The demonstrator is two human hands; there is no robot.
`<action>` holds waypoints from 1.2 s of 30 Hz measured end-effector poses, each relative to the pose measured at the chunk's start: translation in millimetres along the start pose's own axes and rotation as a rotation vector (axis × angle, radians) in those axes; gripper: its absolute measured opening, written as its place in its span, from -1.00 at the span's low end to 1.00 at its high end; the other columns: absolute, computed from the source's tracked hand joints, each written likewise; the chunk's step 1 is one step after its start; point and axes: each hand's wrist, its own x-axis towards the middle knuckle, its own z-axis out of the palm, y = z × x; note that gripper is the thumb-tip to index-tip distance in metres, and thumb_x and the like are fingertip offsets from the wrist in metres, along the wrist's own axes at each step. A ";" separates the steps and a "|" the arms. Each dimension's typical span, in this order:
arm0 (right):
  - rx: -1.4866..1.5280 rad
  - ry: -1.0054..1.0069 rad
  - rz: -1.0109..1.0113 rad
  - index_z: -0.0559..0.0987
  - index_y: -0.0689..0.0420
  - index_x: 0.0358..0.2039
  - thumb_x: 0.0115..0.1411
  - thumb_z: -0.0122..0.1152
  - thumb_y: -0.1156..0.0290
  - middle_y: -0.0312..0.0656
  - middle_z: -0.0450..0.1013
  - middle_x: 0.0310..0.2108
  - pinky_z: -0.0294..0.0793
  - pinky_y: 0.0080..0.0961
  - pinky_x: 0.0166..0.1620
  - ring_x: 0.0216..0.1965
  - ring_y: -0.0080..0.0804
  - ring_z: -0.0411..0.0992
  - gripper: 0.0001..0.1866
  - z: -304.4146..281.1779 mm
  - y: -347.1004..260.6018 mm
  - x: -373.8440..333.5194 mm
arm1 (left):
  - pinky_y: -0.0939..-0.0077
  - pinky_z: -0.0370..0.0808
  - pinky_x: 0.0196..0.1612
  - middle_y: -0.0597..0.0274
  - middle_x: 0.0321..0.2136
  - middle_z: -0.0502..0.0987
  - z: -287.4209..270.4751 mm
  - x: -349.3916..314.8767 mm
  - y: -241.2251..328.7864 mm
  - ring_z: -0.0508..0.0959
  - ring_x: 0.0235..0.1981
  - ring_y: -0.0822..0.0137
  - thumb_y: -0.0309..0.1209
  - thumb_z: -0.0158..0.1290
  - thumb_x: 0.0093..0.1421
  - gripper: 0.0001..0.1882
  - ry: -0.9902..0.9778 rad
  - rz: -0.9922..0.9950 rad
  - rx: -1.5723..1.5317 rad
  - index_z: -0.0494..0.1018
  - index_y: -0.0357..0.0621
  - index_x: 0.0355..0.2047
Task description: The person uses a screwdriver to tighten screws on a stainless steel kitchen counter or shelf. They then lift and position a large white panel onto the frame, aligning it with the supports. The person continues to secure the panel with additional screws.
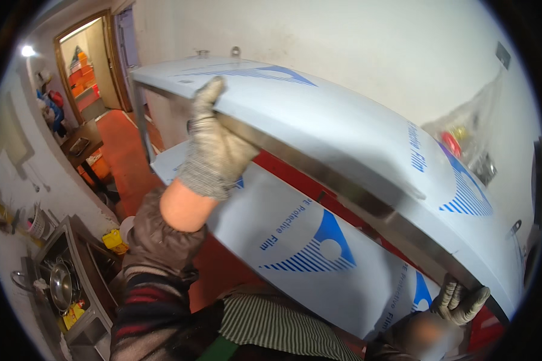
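Note:
A metal worktable's top, covered in pale protective film with blue printing, stretches across the view. My left hand, in a worn grey-white glove, grips its near edge left of the middle. The thumb lies on top and the other fingers are hidden beneath. My right hand, gloved too, is closed at the same edge near the right end, its fingers bent against the metal. Below the top is a lower shelf in the same film.
A pale wall runs behind the table, with a clear plastic bag at the right. On the left stand a metal sink unit with a pan and a dark wooden table. Red flooring leads to a doorway.

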 end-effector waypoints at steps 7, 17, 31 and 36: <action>-0.106 0.142 -0.041 0.38 0.29 -0.01 0.26 0.03 0.19 -0.21 0.45 -0.56 0.61 -0.37 -0.36 -0.82 -0.59 0.03 -0.56 -6.9 -48.9 -97.2 | 0.19 0.37 0.08 0.14 -0.09 0.40 -16.2 -83.0 29.4 0.38 -0.01 0.17 -0.15 0.14 0.05 -0.58 0.056 0.304 0.295 0.38 -0.06 -0.14; -0.149 0.120 0.020 0.33 0.29 0.03 0.22 0.09 0.19 -0.16 0.45 -0.46 0.58 -0.34 -0.33 -0.69 -0.50 0.12 -0.51 30.6 -51.1 -113.2 | 0.29 0.38 0.07 0.08 0.00 0.35 -31.4 -115.4 80.4 0.34 0.03 0.24 -0.22 0.12 0.08 -0.42 0.023 0.163 0.121 0.24 -0.24 0.05; -0.311 0.048 0.121 0.27 0.31 0.09 0.17 0.18 0.20 -0.08 0.45 -0.32 0.54 -0.30 -0.29 -0.50 -0.37 0.25 -0.41 51.5 -47.9 -80.9 | 0.12 0.35 0.10 0.02 -0.02 0.32 75.0 -189.8 108.2 0.33 0.06 0.10 -0.10 0.01 0.13 -0.31 0.183 0.158 0.268 0.08 -0.21 0.16; -0.368 -0.052 0.112 0.24 0.31 0.11 0.15 0.21 0.20 -0.06 0.45 -0.27 0.52 -0.28 -0.27 -0.43 -0.32 0.30 -0.37 38.9 -61.1 -45.7 | 0.11 0.38 0.11 -0.10 0.04 0.25 138.3 -225.8 97.2 0.31 0.11 0.01 -0.08 -0.03 0.13 -0.19 0.095 0.220 0.408 -0.09 -0.27 0.23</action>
